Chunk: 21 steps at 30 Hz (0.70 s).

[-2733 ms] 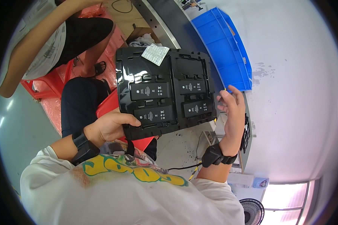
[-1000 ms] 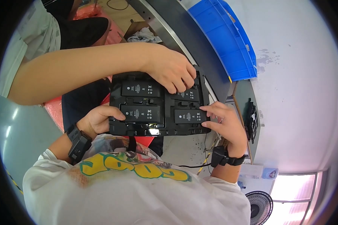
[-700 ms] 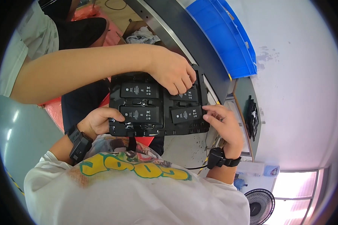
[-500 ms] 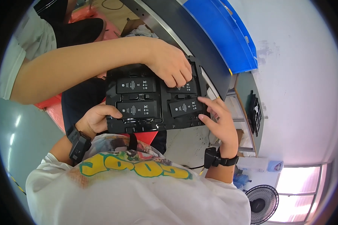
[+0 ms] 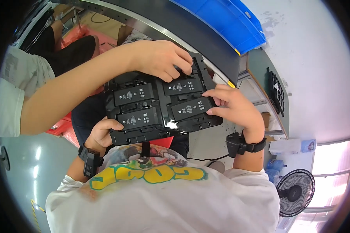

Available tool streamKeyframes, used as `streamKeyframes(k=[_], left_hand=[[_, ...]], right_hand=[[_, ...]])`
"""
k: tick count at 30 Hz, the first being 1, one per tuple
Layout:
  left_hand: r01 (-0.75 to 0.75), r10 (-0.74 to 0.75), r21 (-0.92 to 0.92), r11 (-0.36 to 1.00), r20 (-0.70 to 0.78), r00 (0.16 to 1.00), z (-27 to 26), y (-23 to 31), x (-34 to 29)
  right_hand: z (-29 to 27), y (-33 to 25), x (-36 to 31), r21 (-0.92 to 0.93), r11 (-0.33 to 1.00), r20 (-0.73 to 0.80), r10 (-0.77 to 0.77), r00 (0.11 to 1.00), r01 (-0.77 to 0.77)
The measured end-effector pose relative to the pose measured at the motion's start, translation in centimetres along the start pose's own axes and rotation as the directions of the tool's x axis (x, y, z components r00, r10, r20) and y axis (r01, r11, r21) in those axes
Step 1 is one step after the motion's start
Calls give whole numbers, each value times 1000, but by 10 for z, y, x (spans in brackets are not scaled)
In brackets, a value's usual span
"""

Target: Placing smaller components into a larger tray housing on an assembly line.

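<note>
I hold a black plastic tray [image 5: 144,136] in front of my chest. Flat black battery-like packs [image 5: 138,116] lie in its compartments. My left hand [image 5: 101,134] grips the tray's near left corner, thumb on top. My right hand [image 5: 231,106] holds the right edge, fingertips pressing on the near right pack [image 5: 190,109]. Another person's hand [image 5: 161,58] reaches in from the left and rests its fingers on the far right pack [image 5: 181,86].
A blue plastic bin [image 5: 229,23] sits on a dark workbench [image 5: 190,35] ahead. The other person sits at the left on a red stool [image 5: 60,126]. A black fan [image 5: 297,192] stands on the floor at lower right.
The tray was held up by me alone at first. Another person's hand then came in from the left onto the far packs. My right hand slid from the edge onto the near right pack.
</note>
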<state>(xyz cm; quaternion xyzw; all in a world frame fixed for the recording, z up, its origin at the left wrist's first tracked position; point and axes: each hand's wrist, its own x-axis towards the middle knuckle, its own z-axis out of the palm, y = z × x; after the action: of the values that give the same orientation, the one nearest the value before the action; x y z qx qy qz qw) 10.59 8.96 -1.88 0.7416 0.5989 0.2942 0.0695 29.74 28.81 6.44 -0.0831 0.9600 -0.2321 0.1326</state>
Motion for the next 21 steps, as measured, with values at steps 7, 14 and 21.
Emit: streamKeyframes(k=[7,14,21], left_hand=[[-268,8,850,453,297,955,-10,49,-6],[-285,-35,948,140,292,956,-15,69,11],[-235,-56,896,378,275,960,-21,87,39]], right_hand=[[8,-1,4,35,996,27,-86,996,85],[10,-8,-13,98,995,-178,-16,984,33],[35,6,-23,95,994,-591,7,806,62]])
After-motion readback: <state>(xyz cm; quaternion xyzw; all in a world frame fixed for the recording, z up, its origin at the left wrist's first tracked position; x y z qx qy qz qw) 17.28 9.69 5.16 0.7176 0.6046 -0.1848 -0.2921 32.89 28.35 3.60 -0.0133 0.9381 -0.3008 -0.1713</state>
